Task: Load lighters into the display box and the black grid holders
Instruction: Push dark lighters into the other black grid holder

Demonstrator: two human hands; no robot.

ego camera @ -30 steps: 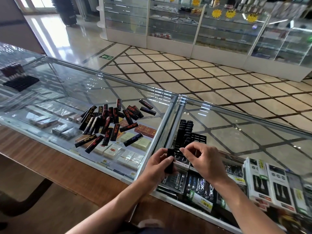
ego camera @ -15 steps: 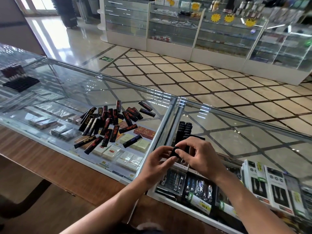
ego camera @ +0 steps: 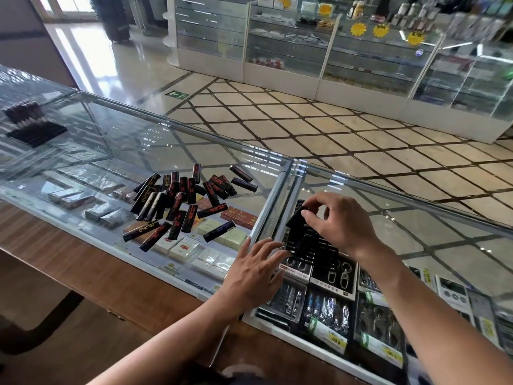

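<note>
Here, the right hand (ego camera: 338, 220) had its thumb and first two fingers pinched on one dark lighter (ego camera: 294, 220), which it held tilted, lower end down, over the far left corner of the black grid holder (ego camera: 319, 248). The other fingers of that hand were loosely curled above it. I could not tell whether the lighter's lower end had entered a slot (the hand and the dark plastic merged there).

The holder lay flat on the glass counter (ego camera: 116, 140), just to the right of the metal seam (ego camera: 274, 198) where two cases meet. The left hand (ego camera: 255, 269) lay palm down on the glass with its fingers straight and spread, gripping nothing, its fingertips (ego camera: 279, 247) against the holder's near left edge.

To the left of the seam, a heap of loose lighters (ego camera: 180, 201), black with red or gold markings, was scattered across the glass, some lying over one another. Far off at the counter's left end sat a second grid holder (ego camera: 36, 133), with a cluster of dark lighters just behind it.
</note>
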